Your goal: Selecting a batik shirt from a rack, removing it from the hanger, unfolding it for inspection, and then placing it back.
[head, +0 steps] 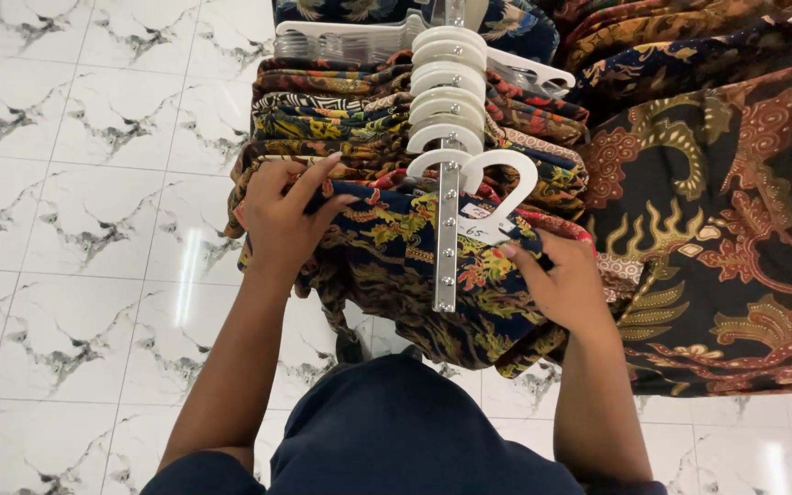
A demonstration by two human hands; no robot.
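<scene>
A dark blue patterned shirt (414, 266) with orange and yellow motifs hangs at the front of a metal rack arm (447, 247) on a white plastic hanger (506, 188). My left hand (286, 215) grips the shirt's left shoulder, fingers curled over the fabric. My right hand (561, 280) holds its right shoulder, thumb pressed on the cloth. A small paper tag (480, 225) lies near the hanger's hook. Behind it, several more patterned shirts (341, 119) hang on white hangers (446, 82) along the same arm.
More dark batik garments (717, 220) with red, gold and brown patterns hang at the right. White marbled floor tiles (93, 183) spread to the left and below. My dark blue top (387, 431) fills the bottom middle.
</scene>
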